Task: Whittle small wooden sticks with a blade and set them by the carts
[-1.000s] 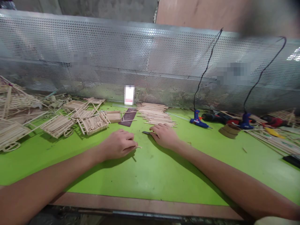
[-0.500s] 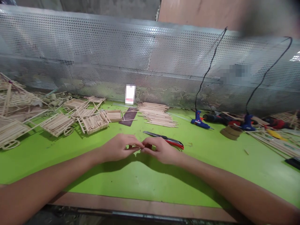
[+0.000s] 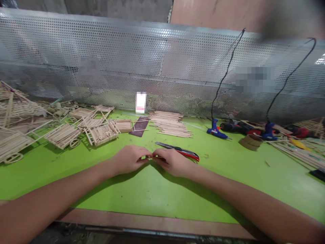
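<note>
Since a second ago, your right hand (image 3: 175, 163) has left the utility knife (image 3: 189, 154) and come in to meet your left hand (image 3: 129, 159). The thin stick (image 3: 155, 157) sits between them, just over the worktop (image 3: 149, 200). Each grip is nearly closed, fingertips pinching the stick — how firmly, you cannot tell from here. Twisting or pressing unevenly could split so slim a piece, or flick it loose. The knife lies just beyond your right knuckles, blade seemingly bared — drifting forward without looking could nick you or knock it into the stick bundle (image 3: 170, 123).
</note>
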A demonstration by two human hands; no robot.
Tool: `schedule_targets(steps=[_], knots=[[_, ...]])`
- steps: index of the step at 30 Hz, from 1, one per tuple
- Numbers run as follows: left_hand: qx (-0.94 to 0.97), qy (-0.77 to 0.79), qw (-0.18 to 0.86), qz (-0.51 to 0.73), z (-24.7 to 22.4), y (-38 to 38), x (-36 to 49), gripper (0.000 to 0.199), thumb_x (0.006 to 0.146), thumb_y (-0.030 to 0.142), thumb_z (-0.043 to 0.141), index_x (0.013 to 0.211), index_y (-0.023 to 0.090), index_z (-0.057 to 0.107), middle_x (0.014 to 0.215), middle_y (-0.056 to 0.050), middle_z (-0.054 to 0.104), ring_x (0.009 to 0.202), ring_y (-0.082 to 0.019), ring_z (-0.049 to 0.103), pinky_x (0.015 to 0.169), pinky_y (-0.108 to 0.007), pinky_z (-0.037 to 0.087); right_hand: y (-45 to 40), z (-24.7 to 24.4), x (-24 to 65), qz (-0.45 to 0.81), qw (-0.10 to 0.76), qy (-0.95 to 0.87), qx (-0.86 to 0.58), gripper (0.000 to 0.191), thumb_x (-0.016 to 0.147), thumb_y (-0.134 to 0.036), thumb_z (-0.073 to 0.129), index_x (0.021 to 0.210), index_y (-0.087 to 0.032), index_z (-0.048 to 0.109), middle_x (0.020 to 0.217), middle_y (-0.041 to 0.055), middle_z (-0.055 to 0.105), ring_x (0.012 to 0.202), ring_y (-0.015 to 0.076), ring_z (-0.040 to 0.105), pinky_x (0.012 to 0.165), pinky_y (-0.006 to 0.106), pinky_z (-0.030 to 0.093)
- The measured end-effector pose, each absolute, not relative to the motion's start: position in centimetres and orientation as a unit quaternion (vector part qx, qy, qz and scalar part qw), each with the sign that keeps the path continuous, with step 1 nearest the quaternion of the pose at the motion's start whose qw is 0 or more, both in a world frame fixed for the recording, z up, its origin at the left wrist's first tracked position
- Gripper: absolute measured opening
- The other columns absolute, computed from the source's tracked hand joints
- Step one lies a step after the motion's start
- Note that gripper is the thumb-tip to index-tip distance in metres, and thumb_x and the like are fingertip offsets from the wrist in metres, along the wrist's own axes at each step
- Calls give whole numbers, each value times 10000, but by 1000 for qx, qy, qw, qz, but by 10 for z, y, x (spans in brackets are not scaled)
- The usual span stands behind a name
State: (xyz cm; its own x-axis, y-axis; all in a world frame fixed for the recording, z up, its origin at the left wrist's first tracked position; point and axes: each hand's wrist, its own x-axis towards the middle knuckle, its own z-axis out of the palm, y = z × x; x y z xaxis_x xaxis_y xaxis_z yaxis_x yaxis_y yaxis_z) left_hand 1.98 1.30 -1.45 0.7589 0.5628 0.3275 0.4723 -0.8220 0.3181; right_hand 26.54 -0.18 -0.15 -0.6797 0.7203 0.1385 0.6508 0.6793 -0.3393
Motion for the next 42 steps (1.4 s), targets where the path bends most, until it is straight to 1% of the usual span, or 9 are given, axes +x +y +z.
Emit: schedule_targets(steps=[6,10,16,20,24,30,35,38,42], knots=[[954,250,87,144,-12,13,18,323,1027,298,568,1298,179,698,1275,-89,741,1123,-267,697,986,-416,545,1,-5,265,58,73,-922,-376,271,1087,-315,488,924,-180,658,848,48,712,729,177,618,677,283,398],[959,231,87,138,-14,14,14,355,1050,303,513,1324,183,704,1297,-96,737,1131,-266,713,1011,-421,551,1,-5,265,44,57,-927,-369,262,1082,-285,497,909,-182,665,822,41,705,718,170,619,674,280,394],[951,245,135,129,-17,11,13,414,1043,310,514,1406,168,656,1450,-97,633,1305,-266,645,1136,-413,503,1,3,262,47,20,-929,-366,250,1088,-263,471,953,-179,664,849,42,721,724,161,638,658,278,381],[954,240,127,129,-17,12,14,405,1040,281,500,1389,166,670,1437,-98,637,1298,-252,653,1145,-398,501,3,11,259,44,-14,-926,-374,249,1083,-237,455,961,-178,664,859,54,731,715,159,636,639,278,368],[959,235,99,125,-15,13,14,409,1022,221,490,1387,183,670,1438,-88,637,1280,-263,665,1168,-450,481,6,17,256,43,-38,-925,-375,260,1077,-227,443,968,-171,672,857,72,738,698,165,627,617,280,355],[957,238,102,129,-18,15,14,431,1003,214,494,1397,177,665,1446,-90,627,1290,-262,658,1193,-451,461,8,18,255,7,-78,-922,-378,278,1078,-290,429,967,-192,664,785,55,720,618,166,616,550,284,309],[942,255,156,152,-22,16,12,447,1000,298,532,1412,177,655,1464,-84,616,1343,-239,619,1175,-393,484,7,12,249,-22,-77,-912,-401,318,1107,-327,371,1049,-182,647,873,79,742,686,194,681,603,285,411],[940,269,147,151,-20,17,9,460,1010,337,532,1431,187,640,1462,-83,620,1324,-258,632,1151,-427,502,10,11,247,-15,-82,-912,-403,259,1095,-285,405,1124,-189,644,953,88,763,755,215,721,631,288,452],[944,266,117,153,-16,20,4,466,1021,340,513,1448,188,622,1425,-82,653,1260,-273,669,1102,-465,529,14,11,246,0,-89,-915,-392,309,1112,-330,378,1160,-202,655,954,87,776,750,216,727,654,291,477]])
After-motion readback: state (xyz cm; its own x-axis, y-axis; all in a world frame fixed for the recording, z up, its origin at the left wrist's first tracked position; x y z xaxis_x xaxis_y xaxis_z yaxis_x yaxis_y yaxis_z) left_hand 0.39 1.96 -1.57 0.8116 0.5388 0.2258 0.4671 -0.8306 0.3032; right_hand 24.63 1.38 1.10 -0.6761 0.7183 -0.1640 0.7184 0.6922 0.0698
